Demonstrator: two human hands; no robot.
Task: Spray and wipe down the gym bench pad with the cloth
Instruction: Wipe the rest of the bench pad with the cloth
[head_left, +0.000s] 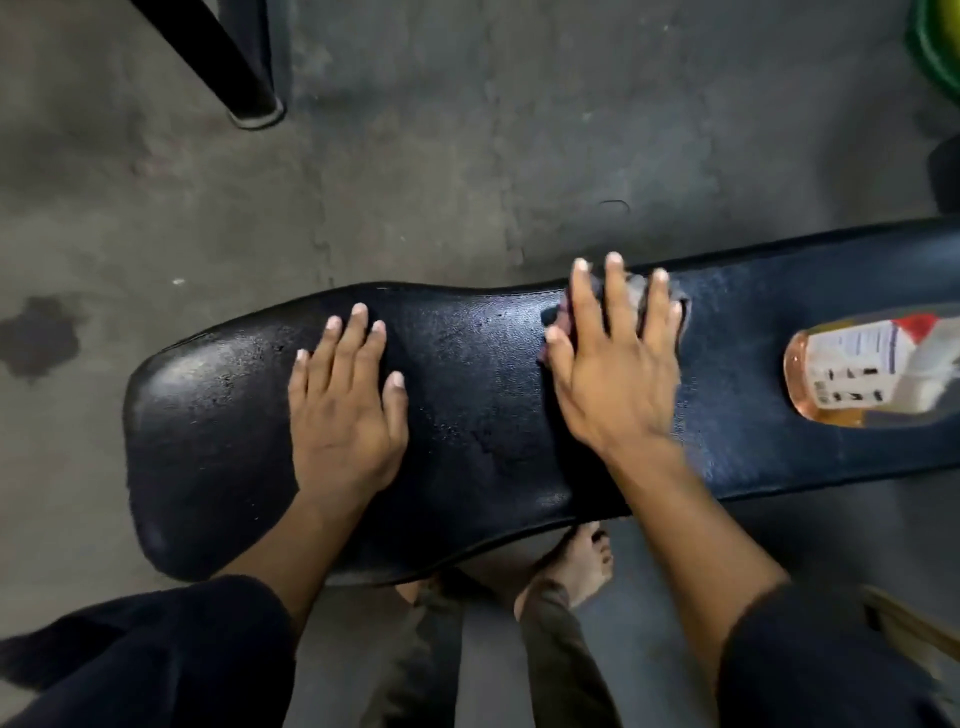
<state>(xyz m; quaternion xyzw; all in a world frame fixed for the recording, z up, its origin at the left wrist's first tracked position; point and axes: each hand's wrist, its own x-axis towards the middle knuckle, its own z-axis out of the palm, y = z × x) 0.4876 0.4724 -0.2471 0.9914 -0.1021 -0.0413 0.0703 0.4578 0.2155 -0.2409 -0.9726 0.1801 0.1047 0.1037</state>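
Note:
The black gym bench pad (467, 415) runs across the view from lower left to right, its left half glossy and wet-looking. My left hand (345, 405) lies flat on the pad with fingers apart, holding nothing. My right hand (615, 364) presses down on a small dark cloth (636, 288), which shows only between and beyond the fingers near the pad's far edge. A clear spray bottle (872, 371) with orange liquid and a white label lies on the pad at the right.
Grey concrete floor (467, 130) surrounds the bench, with a dark wet stain (39, 338) at the left. A black metal leg (244, 78) stands at the top left. A green object (935, 41) is at the top right. My bare feet (576, 566) are under the pad's near edge.

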